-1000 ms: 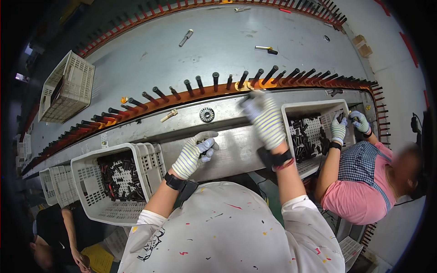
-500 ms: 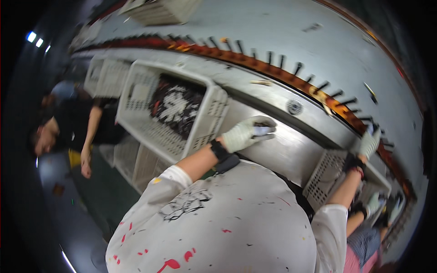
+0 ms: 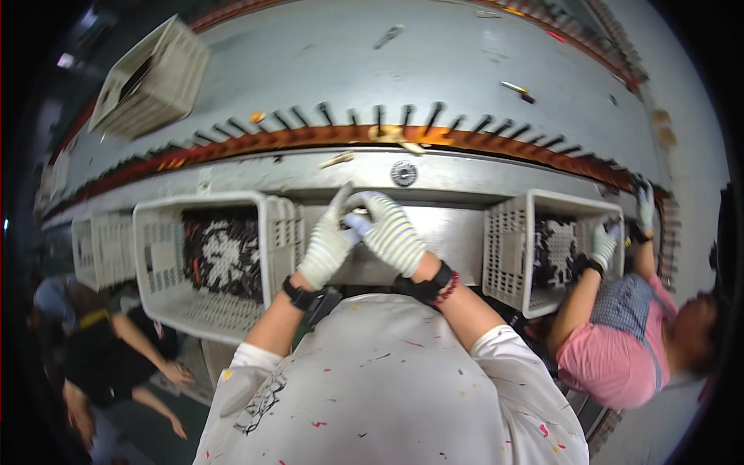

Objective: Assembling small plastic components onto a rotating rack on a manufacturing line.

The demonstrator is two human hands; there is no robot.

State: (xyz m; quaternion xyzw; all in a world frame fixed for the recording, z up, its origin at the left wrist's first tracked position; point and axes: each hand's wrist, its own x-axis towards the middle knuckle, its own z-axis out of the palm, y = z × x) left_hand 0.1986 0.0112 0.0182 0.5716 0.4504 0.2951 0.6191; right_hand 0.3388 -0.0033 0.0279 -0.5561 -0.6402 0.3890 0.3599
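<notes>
The head view did not show clearly what the gloved left hand [image 3: 329,244] and right hand [image 3: 391,232] pinched between them; fingers pressed together over the grey metal ledge [image 3: 465,236]; a perforated plastic basket [image 3: 159,267] beside held dark parts.

Bare steel ledge [image 3: 457,240] between two crates [image 3: 209,263] [image 3: 535,248]; pegs [image 3: 380,120] beyond
</notes>
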